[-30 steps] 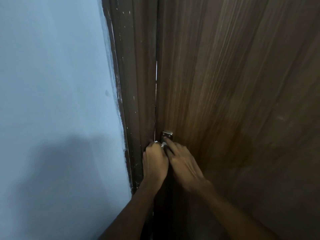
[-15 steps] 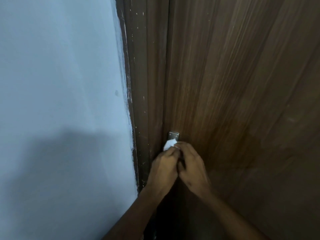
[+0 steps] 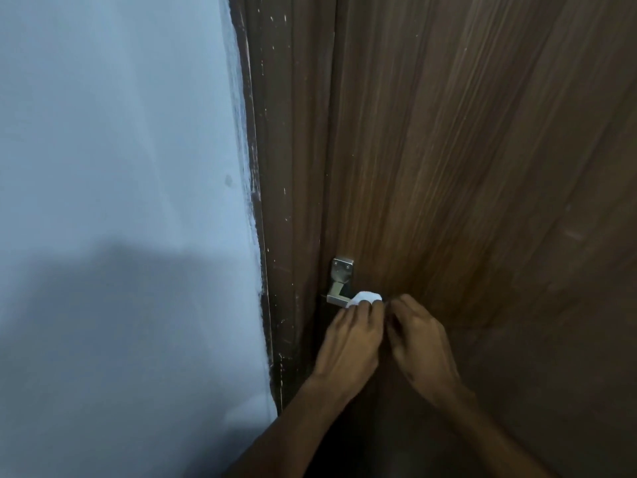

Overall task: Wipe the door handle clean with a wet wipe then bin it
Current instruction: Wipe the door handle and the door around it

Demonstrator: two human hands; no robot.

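A silver metal door handle with a square backplate sits on the brown wooden door. A white wet wipe is wrapped over the lever, right of its bend. My left hand grips the wipe against the lever with its fingertips. My right hand is just to the right with curled fingers near the lever's hidden end; whether it touches the lever or the wipe is unclear.
The dark door frame runs down left of the handle, its paint chipped. A pale blue wall fills the left side with a shadow low down. No bin is in view.
The wipe and my left hand have slid right along the lever, baring the backplate and the lever's bend. My right hand has shifted right too.
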